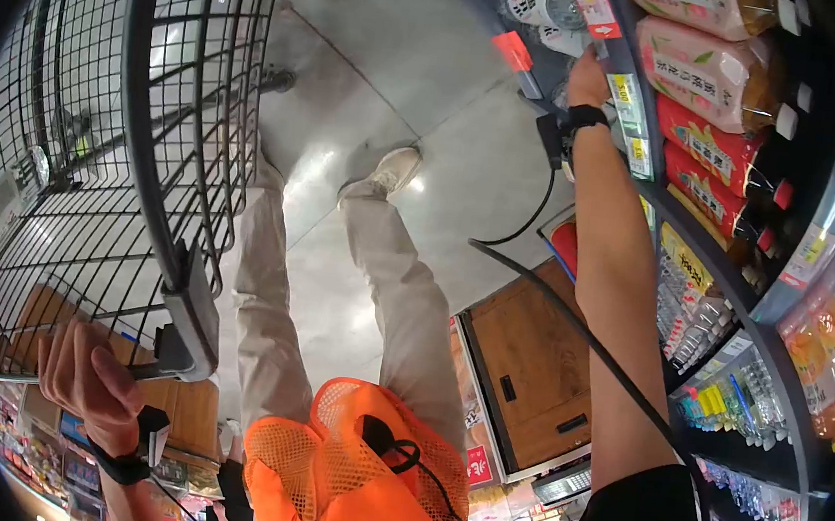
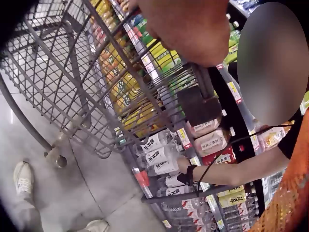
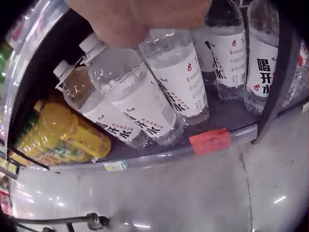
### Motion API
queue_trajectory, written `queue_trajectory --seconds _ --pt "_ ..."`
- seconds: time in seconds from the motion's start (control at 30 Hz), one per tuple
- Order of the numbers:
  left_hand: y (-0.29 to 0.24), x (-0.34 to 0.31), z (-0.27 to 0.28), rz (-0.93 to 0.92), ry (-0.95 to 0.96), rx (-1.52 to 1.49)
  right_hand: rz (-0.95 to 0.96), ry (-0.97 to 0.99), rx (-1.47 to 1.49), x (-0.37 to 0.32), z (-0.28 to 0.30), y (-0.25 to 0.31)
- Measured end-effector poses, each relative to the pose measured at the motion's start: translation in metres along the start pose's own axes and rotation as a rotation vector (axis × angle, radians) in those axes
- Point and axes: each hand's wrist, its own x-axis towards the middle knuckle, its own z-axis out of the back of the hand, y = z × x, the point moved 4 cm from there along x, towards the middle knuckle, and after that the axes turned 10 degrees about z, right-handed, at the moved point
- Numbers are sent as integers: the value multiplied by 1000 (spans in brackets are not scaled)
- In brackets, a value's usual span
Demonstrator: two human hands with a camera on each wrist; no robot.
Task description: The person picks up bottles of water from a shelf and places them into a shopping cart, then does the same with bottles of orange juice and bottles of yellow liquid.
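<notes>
My left hand (image 1: pixel 89 380) grips the handle of a wire shopping cart (image 1: pixel 137 83), its fingers curled round the bar. In the left wrist view that hand (image 2: pixel 186 31) covers part of the handle. On the other side, my right arm stretches out to a low shelf, and the right hand (image 1: pixel 588 81) is among large clear water bottles (image 3: pixel 137 96) with white labels. The right wrist view has this hand (image 3: pixel 140 17) over the top of one upright water bottle (image 3: pixel 179 82), hiding its neck. My right fingers are hidden, so I cannot tell whether they grip it.
Yellow drink bottles (image 3: pixel 75 133) stand beside the water. A red tag (image 3: pixel 210 141) hangs on the shelf edge. Pink-labelled tea bottles (image 1: pixel 697 74) fill the shelf above. A black cable (image 1: pixel 582 327) runs along my right arm. A wooden cabinet (image 1: pixel 528 362) stands near my legs.
</notes>
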Motion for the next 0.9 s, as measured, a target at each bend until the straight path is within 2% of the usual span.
queue_trajectory --seconds 0.1,0.17,0.23,0.3,0.4,0.43,0.53,0.73,0.77,0.83,0.9 --pt "5 -5 -1 15 24 -8 60 72 25 16 -29 -43" --pt "9 -9 -2 36 38 -20 193 -40 -67 14 -51 -62" --pt "8 -9 -3 18 19 -1 199 -139 -68 4 -41 -59" --pt "9 -8 -2 1 11 16 84 -226 30 -25 0 -15" --pt "8 -8 -1 -13 13 26 -42 58 170 -52 19 -3" --pt "8 -8 -2 -13 9 24 134 -29 172 -59 11 -6" --pt "8 -6 -4 -2 -5 5 122 -448 87 -73 20 8" --pt "11 -9 -4 -24 -24 -16 210 -233 -55 -43 23 8" --pt "12 -10 -4 -29 -37 -23 96 -165 -64 -39 22 5" --pt "12 -10 -2 -27 5 -16 122 -142 -71 -36 27 7" --pt "9 -6 -4 -77 -60 -9 141 -77 -45 -36 35 10"
